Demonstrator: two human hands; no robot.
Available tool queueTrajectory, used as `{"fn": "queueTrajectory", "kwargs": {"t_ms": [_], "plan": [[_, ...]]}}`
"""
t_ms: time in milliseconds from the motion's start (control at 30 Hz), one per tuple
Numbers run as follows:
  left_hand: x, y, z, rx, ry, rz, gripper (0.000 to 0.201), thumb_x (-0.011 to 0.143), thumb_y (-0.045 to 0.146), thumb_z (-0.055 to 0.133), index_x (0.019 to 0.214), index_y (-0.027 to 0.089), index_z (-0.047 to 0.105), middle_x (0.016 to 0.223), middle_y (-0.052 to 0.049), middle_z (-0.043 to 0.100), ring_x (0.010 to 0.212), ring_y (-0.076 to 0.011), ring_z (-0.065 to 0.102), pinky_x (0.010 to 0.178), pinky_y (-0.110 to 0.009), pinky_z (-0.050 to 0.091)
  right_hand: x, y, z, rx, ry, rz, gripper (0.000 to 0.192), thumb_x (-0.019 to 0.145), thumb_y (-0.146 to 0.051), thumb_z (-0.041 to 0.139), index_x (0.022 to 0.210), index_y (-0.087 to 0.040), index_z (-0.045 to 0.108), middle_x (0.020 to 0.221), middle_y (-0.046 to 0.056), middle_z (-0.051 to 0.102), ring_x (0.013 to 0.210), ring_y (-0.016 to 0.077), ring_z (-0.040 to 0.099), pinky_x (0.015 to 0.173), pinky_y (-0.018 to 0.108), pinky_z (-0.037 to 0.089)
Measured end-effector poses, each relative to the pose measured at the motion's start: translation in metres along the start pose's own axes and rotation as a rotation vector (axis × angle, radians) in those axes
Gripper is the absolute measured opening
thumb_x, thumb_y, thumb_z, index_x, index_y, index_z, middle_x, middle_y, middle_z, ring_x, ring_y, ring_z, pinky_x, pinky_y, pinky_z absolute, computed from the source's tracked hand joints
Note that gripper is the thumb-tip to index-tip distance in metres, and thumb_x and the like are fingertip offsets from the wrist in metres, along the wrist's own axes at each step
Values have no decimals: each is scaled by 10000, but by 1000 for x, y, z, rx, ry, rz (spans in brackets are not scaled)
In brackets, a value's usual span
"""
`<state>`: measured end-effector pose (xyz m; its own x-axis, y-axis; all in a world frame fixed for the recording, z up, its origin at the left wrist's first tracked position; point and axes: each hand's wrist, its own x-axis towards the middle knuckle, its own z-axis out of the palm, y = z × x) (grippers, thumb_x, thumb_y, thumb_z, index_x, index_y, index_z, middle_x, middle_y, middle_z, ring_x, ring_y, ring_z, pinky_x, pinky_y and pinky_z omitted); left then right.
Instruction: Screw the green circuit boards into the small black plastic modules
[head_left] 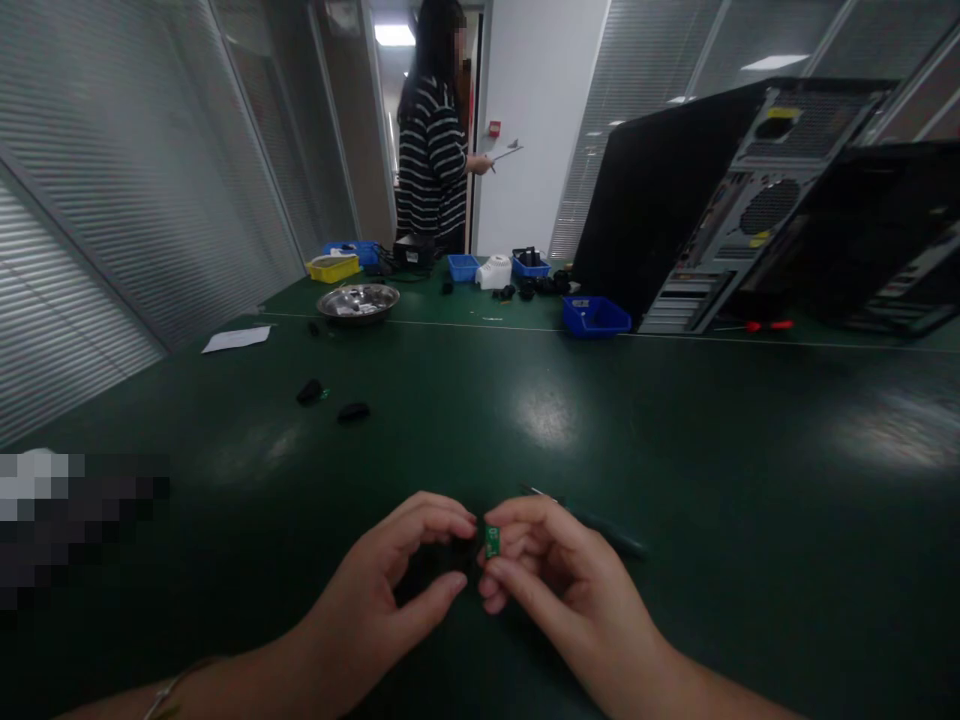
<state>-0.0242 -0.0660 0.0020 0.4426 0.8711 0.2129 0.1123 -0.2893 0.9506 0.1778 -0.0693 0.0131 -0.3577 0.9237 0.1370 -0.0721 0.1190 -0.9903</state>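
My right hand [551, 570] pinches a small green circuit board [492, 542] between thumb and fingertips. Facing it, my left hand [409, 570] is curled with thumb and fingers round a dark piece [461, 552], which hardly stands out from the dark table. The two hands are close together, fingertips nearly meeting. Behind my right hand lies a screwdriver [619, 536] with a dark handle; its thin metal shaft shows past the fingers.
On the green table [750, 450] lie small black parts [353, 411] at the left. Farther back are a metal bowl [358, 302], a paper sheet [236, 339], a blue bin [596, 316] and a yellow tray [334, 268]. Computer cases [675, 190] stand right. A person [431, 140] holds a clipboard.
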Motion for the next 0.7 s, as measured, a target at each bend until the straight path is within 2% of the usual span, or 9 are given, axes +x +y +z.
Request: {"fn": "queueTrajectory", "kwargs": {"t_ms": [100, 267, 367, 533, 700], "plan": [[1, 0, 0, -52, 2, -26, 418, 849, 61, 604, 1204, 282, 592, 1159, -35, 585, 1059, -194, 611, 948, -311, 507, 0, 2, -1, -30, -4, 10, 237, 902, -351, 673, 1058, -184, 609, 769, 17, 658, 665, 137, 674, 652, 258, 574], [6, 2, 0, -204, 55, -47, 444, 882, 88, 604, 1256, 328, 587, 1255, -23, 561, 1182, -198, 563, 1021, -295, 465, 1, 6, -1, -51, 58, 24, 160, 863, -226, 699, 1012, -192, 651, 861, 21, 652, 707, 121, 654, 661, 227, 553], [5, 1, -1, -260, 2, -76, 482, 861, 112, 671, 1277, 340, 583, 1262, -24, 565, 1165, -209, 577, 992, -298, 483, 1, 7, -1, -50, 56, 1, 185, 846, -177, 712, 1023, -209, 668, 874, 7, 643, 702, 110, 644, 663, 213, 549], [2, -3, -3, -149, -11, -88, 516, 821, 139, 749, 1255, 371, 596, 1181, -2, 584, 1068, -182, 607, 923, -258, 490, 1, 6, -3, -163, -24, -151, 181, 864, -153, 700, 1028, -227, 681, 932, 22, 653, 793, 137, 649, 713, 237, 542], [2, -1, -1, 70, 30, 35, 517, 822, 110, 735, 1240, 359, 558, 1095, 11, 585, 992, -164, 604, 874, -250, 488, 0, 3, -2, -232, -28, -186, 198, 864, -125, 676, 1028, -235, 661, 915, 18, 631, 790, 151, 613, 711, 267, 512]]}}
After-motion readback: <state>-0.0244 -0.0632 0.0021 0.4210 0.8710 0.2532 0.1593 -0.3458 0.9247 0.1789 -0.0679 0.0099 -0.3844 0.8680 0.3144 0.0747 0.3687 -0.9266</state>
